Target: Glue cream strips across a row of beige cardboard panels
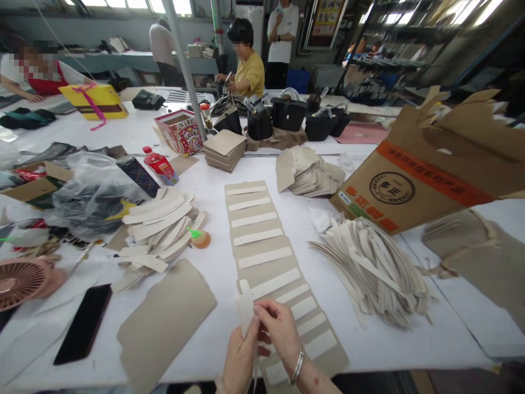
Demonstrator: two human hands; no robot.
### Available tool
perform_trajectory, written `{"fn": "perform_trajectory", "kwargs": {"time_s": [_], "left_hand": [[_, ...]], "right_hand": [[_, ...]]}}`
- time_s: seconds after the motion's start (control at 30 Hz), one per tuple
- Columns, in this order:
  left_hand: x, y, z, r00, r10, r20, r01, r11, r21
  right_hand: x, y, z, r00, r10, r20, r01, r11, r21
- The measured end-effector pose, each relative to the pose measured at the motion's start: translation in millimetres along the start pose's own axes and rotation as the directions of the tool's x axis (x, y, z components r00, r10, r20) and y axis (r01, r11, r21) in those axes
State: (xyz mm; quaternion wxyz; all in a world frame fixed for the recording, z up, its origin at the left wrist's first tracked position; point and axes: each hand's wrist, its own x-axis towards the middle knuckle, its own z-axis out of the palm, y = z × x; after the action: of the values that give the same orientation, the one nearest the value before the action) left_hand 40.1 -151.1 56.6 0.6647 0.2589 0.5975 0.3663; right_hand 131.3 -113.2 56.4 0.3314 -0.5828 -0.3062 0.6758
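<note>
At the front centre, my left hand (241, 350) is closed around a few pale strips (245, 306) that point up and away from me. The fingertips of my right hand (279, 328) pinch at the same strips, beside the left thumb. Beneath and beyond both hands runs a column of overlapping grey-beige panels (256, 191), with white strips (262, 236) lying crosswise on them. A large heap of long pale strips (377, 268) lies to the right. Another pile of strips (164, 219) is at the left, near a small green-tipped bottle (199, 238).
A beige panel (168, 323) and a black phone (84, 323) lie front left, near a pink fan (28, 282). A cardboard box (394, 180) leans at the right. Stacked panels (225, 149) and black bags (287, 114) stand farther back. Several people are beyond.
</note>
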Motion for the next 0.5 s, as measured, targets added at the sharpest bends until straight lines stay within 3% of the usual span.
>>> {"fn": "perform_trajectory", "kwargs": {"time_s": [0.1, 0.2, 0.3, 0.37, 0.43, 0.5], "left_hand": [[1, 1, -0.3, 0.999, -0.051, 0.014, 0.053, 0.972, -0.228], [2, 5, 3.9, 0.993, -0.111, -0.039, 0.075, 0.849, -0.524], [5, 10, 12.8, 0.981, -0.160, -0.110, 0.041, 0.722, -0.691], [9, 12, 15.7, 0.979, -0.165, -0.117, 0.033, 0.702, -0.712], [13, 16, 9.4, 0.976, -0.153, -0.155, 0.014, 0.752, -0.659], [15, 25, -9.4, 0.934, -0.092, -0.345, -0.091, 0.873, -0.479]], "right_hand": [[-5, 6, -4, 1.000, 0.014, -0.019, -0.014, 1.000, 0.010], [-10, 14, -15, 0.999, -0.018, -0.031, 0.019, 1.000, 0.012], [-17, 24, -24, 0.981, 0.037, 0.191, -0.027, 0.998, -0.054], [-22, 27, -28, 0.922, 0.155, 0.354, -0.110, 0.983, -0.144], [-25, 25, -33, 0.890, 0.244, 0.386, -0.168, 0.961, -0.221], [-26, 17, -40, 0.889, 0.267, 0.373, -0.165, 0.945, -0.284]]}}
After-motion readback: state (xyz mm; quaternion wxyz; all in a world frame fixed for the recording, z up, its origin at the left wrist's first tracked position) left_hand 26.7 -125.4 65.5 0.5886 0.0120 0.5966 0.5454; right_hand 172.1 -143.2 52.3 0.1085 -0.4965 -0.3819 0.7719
